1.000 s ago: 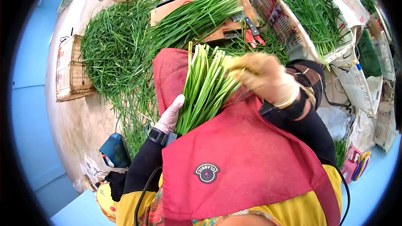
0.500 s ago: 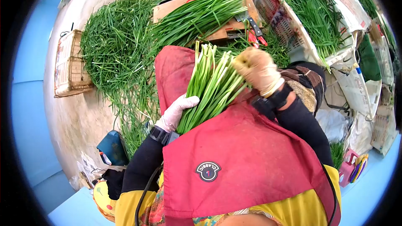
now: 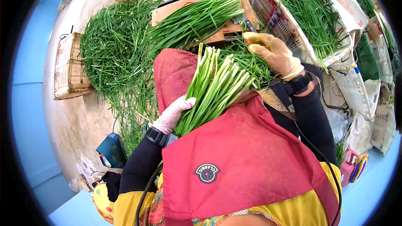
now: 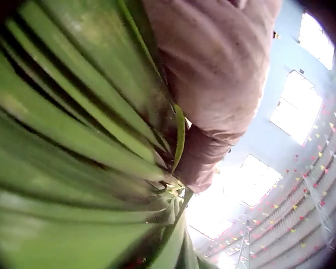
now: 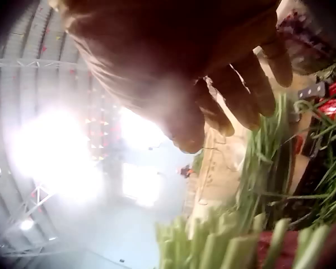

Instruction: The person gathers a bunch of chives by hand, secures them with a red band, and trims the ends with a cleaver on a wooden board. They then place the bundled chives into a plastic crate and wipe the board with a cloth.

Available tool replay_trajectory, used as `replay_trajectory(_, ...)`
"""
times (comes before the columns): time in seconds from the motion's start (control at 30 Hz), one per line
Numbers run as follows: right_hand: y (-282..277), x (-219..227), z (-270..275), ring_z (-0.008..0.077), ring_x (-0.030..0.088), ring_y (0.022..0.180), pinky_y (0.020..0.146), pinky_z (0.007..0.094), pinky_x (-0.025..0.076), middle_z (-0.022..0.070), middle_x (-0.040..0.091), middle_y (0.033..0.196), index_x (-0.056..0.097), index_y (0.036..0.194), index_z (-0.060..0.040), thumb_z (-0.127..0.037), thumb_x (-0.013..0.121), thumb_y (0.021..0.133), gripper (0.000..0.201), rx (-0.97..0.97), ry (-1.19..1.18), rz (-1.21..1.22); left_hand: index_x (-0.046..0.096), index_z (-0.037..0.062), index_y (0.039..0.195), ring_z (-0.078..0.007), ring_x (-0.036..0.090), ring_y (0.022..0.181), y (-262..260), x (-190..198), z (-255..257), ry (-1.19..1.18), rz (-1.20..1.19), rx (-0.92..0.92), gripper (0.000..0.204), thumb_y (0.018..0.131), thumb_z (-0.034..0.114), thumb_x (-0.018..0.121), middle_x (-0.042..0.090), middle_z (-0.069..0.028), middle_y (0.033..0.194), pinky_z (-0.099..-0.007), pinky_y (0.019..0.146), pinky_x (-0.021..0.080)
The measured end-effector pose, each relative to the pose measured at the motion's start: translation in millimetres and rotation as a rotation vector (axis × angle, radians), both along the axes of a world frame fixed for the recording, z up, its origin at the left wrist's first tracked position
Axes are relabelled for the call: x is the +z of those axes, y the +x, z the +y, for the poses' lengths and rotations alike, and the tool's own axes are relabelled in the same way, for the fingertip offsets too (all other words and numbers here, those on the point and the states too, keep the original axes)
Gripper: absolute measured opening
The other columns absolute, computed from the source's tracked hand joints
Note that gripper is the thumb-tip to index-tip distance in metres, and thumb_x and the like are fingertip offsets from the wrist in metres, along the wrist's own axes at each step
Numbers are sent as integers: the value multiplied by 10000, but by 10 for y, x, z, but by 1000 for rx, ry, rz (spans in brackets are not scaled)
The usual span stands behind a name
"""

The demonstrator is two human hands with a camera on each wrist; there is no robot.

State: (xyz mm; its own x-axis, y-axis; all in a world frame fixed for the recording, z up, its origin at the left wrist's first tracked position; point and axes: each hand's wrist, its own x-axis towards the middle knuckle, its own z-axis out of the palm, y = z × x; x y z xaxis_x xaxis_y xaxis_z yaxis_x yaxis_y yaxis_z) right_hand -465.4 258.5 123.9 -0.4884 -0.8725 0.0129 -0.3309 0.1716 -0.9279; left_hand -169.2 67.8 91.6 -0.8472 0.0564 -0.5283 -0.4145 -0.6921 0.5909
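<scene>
A thick bundle of garlic chives (image 3: 211, 90), pale stem ends up and fanned out, stands against the red apron (image 3: 234, 159). My gloved left hand (image 3: 171, 116) grips it low on its left side, thumb across the front. In the left wrist view, green leaves (image 4: 61, 140) fill the space beside the glove. To the right of the stem tops, my right hand (image 3: 274, 54) hangs in the air, its yellow-stained glove fingers loosely extended with nothing held. The right wrist view shows those fingers above the cut-looking stem ends (image 5: 235, 246).
Beyond my lap, more chives (image 3: 197, 21) lie on a wooden board (image 3: 160, 14) near a black-handled knife (image 3: 250, 26). A loose heap of leaves (image 3: 117, 46) spreads over the floor at left, by a crate (image 3: 69, 69). A large white crate (image 3: 301, 44) of chives stands at right.
My right hand has drawn away from the stem tops to the right, its fingers loosening from a curl. The left hand keeps its grip on the bundle, whose tops fan wider.
</scene>
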Motion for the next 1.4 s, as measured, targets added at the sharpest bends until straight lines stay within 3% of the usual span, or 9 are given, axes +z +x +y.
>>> replay_trajectory(0.23, 406, 273, -671, 273, 478, 1245, 1065, 362, 367, 141, 515, 1353, 495, 1367, -74, -83, 706, 804, 601, 341, -265, 330, 441, 15, 1380, -176, 528, 1191, -77, 182, 75, -78, 17, -75, 587, 906, 300, 635, 546, -72, 1331, -336, 1043, 392)
replay_trajectory(0.3, 404, 263, -748, 297, 652, 917, 826, 362, 512, 154, 685, 947, 689, 1060, -42, -138, 682, 798, 280, 382, -48, 267, 419, 16, 1398, -174, 498, 1224, -80, 176, 80, -72, 40, -96, 566, 930, 274, 607, 507, -65, 1374, -331, 1060, 369)
replay_trajectory(0.4, 364, 162, -773, 295, 662, 807, 760, 367, 525, 143, 687, 840, 702, 982, -28, -162, 657, 820, 215, 388, -12, 204, 401, 14, 1413, -167, 465, 1253, -67, 135, 60, -131, 56, -127, 558, 947, 260, 586, 480, -59, 1403, -324, 1077, 342)
replay_trajectory(0.77, -138, -254, -502, 104, 563, 677, 650, 244, 465, 16, 637, 748, 658, 849, -13, -165, 573, 930, 192, -116, 265, 123, 404, 17, 1413, -136, 473, 1228, -14, -90, 23, -206, 181, -157, 515, 977, 251, 548, 505, -46, 1370, -302, 1064, 352)
replay_trajectory(0.83, -173, -166, -472, 96, 563, 679, 650, 236, 458, 9, 640, 757, 663, 875, 2, -260, 570, 964, 292, -124, 333, 32, 408, 15, 1409, -144, 480, 1223, -67, 54, 60, -170, 114, -149, 536, 962, 266, 565, 509, -52, 1370, -308, 1061, 355)
replay_trajectory(0.97, -285, -207, -598, 160, 597, 1039, 963, 289, 441, 82, 668, 1068, 627, 1178, -3, -400, 501, 987, 458, 189, -222, -78, 429, 20, 1392, -150, 529, 1172, -100, 85, 34, -133, 30, -166, 536, 939, 256, 590, 540, -59, 1337, -310, 1028, 399)
replay_trajectory(1.13, 105, 78, -648, 167, 596, 1056, 940, 302, 465, 94, 648, 1119, 550, 1283, -31, -337, 747, 832, 579, 241, -78, -308, 445, 23, 1376, -159, 571, 1127, -173, 298, 103, -68, -8, -105, 515, 931, 239, 590, 569, -67, 1299, -315, 995, 439)
replay_trajectory(1.17, 201, 94, -620, 178, 603, 1038, 919, 311, 473, 106, 645, 1097, 533, 1299, -30, -270, 753, 811, 587, 257, -82, -38, 453, 21, 1369, -165, 583, 1113, -181, 326, 123, -30, -27, -72, 504, 936, 244, 580, 578, -73, 1286, -320, 985, 450)
replay_trajectory(1.4, 477, 53, -562, 106, 569, 795, 743, 245, 473, 32, 609, 886, 510, 1345, -58, 71, 566, 792, 571, 311, -77, -414, 455, 11, 1367, -205, 581, 1158, -169, 309, 128, 20, -63, -73, 521, 964, 334, 526, 566, -114, 1314, -348, 1031, 434)
